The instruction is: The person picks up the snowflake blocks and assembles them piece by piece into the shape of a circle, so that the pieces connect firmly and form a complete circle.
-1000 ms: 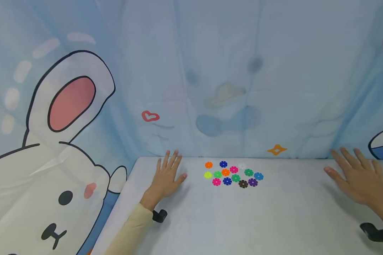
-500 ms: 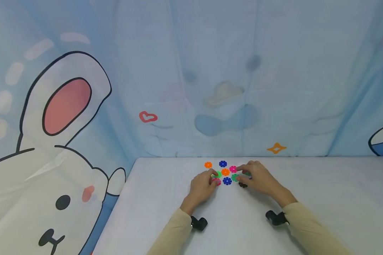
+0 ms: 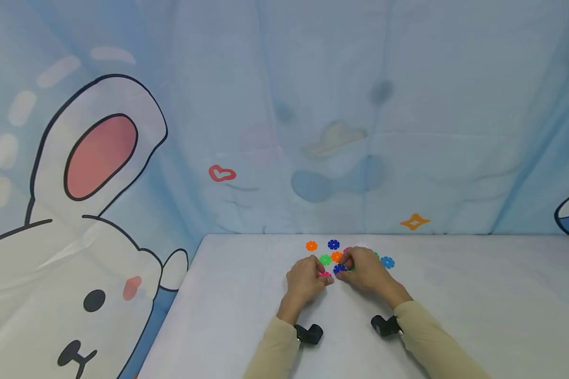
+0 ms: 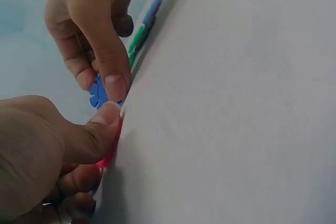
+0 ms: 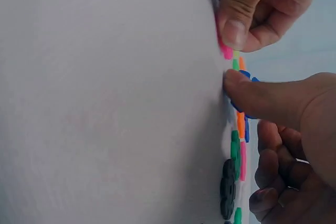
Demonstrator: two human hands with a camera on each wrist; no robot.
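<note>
At the lower centre of the head view, a pink disc (image 3: 326,274) is pinched by the left hand (image 3: 305,279) and a blue disc (image 3: 339,269) by the right hand (image 3: 367,269), near other coloured discs (image 3: 325,260) on a white table (image 3: 237,300).

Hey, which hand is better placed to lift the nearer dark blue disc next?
Probably your right hand: its grip is on the dark blue disc, while your left hand is holding a pink disc.

No readable text, label, brand, number or sign in any view
</note>
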